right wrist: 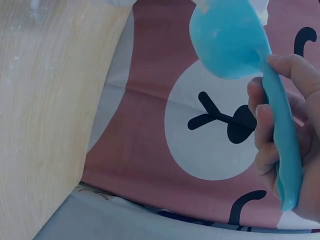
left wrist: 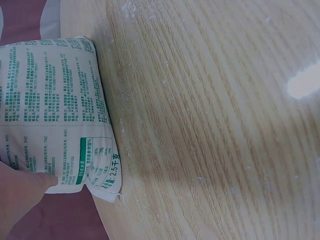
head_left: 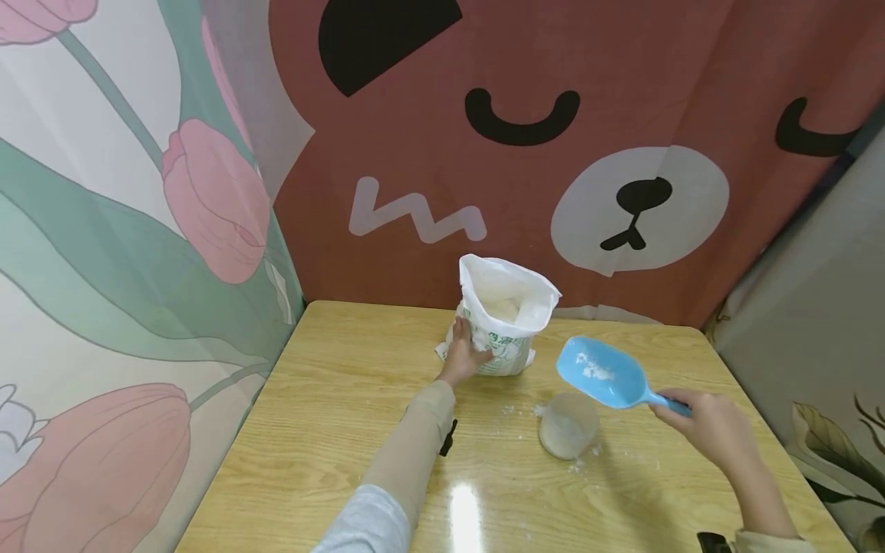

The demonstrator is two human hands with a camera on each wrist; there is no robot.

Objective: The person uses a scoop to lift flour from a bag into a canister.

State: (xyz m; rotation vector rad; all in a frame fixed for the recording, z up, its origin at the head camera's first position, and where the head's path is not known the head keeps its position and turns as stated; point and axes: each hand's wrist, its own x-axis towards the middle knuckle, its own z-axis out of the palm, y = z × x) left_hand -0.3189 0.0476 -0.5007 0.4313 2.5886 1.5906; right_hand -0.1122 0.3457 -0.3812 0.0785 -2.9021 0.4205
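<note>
An upright, open-topped flour bag (head_left: 510,349), white with green print, holds white powder near the back of the table. My left hand (head_left: 465,353) grips its left side, the thumb across the printed front. In the left wrist view the thumb lies on the bag (left wrist: 60,100) near its lower corner. My right hand (head_left: 712,430) holds a light blue scoop (head_left: 608,372) by its handle, above the table and right of the bag. Some white powder clings inside the scoop's bowl. Below and left of the scoop stands a clear round container (head_left: 568,430) with whitish contents.
White powder is scattered on the wooden table (head_left: 359,399) around the container. Behind the table hangs a brown curtain (head_left: 415,153) with a bear print. A tulip-print curtain (head_left: 124,307) borders the left side, and a grey one (head_left: 816,322) the right.
</note>
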